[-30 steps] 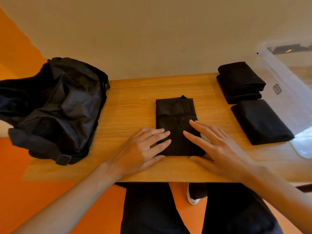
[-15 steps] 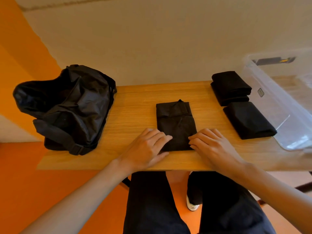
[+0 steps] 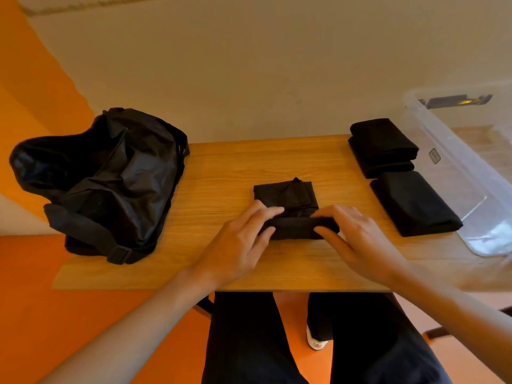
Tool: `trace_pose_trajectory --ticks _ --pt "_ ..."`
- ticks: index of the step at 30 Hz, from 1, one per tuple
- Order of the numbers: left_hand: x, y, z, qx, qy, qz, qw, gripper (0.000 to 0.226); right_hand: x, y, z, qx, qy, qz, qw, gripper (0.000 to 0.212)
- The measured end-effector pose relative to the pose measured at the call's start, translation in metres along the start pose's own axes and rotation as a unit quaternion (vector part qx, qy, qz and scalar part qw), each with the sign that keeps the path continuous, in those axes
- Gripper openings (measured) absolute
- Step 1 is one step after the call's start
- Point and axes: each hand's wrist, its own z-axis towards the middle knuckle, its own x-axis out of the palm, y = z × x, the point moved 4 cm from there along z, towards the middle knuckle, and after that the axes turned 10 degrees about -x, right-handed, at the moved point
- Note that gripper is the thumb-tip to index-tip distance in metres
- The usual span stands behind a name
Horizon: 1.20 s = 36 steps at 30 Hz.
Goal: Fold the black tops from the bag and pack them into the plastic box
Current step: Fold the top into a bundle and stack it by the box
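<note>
Table (image 3: 221, 167): bag (image 3: 110, 184), plastic box (image 3: 457, 151); left hand (image 3: 238, 245), right hand (image 3: 357, 239) grip top (image 3: 297, 228).

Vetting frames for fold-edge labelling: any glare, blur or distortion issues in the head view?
Head view: warm, soft light, no hard shadows; the black top and bag are so dark that creases barely show. Head view: bright glare on the plastic box near its front corner. Head view: left hand fingertips slightly smeared; wide-angle lens makes the table edges splay.
</note>
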Motion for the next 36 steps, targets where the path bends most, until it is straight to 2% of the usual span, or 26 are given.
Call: trace_pose_trajectory --ticks 2,5,7,11,17,20,22,24,27,30,36 --pt "-0.003 0.005 0.014 -0.037 -0.037 -0.033 0.998 0.037 -0.007 -0.005 0.017 0.043 -0.032 0.073 0.996 0.030" --pt "-0.006 0.020 0.039 -0.119 -0.093 -0.057 0.987 0.033 -0.009 -0.027 0.049 0.119 -0.069 0.123 0.983 0.033" --pt "-0.005 0.034 0.056 -0.174 -0.107 -0.058 0.977 0.029 -0.004 -0.045 0.068 0.165 -0.077 0.120 0.976 0.035" --pt "0.004 0.059 0.080 -0.229 -0.102 -0.034 0.968 0.017 0.013 -0.072 0.092 0.224 -0.067 0.088 0.968 0.030" --pt "0.014 0.083 0.091 -0.269 -0.068 -0.024 0.960 0.008 0.027 -0.086 0.095 0.230 -0.066 0.031 0.971 0.012" --pt "0.013 0.086 0.093 -0.284 -0.075 -0.012 0.956 0.007 0.027 -0.089 0.096 0.218 -0.061 0.018 0.974 0.017" --pt "0.007 0.080 0.094 -0.261 -0.097 0.015 0.960 0.012 0.023 -0.086 0.099 0.167 -0.060 -0.052 0.983 0.022" --pt "0.005 0.065 0.094 -0.198 -0.093 0.060 0.974 0.025 0.023 -0.073 0.100 0.082 -0.044 -0.132 0.987 0.027" --pt "0.024 0.049 0.086 -0.162 0.025 0.146 0.976 0.057 0.041 -0.058 0.095 0.024 0.046 -0.168 0.984 0.045" --pt "0.043 0.056 0.075 -0.156 0.101 0.219 0.958 0.069 0.055 -0.062 0.091 0.061 0.145 -0.169 0.973 0.063" --pt "0.045 0.072 0.069 -0.174 0.097 0.234 0.952 0.070 0.054 -0.076 0.088 0.095 0.212 -0.156 0.960 0.074"
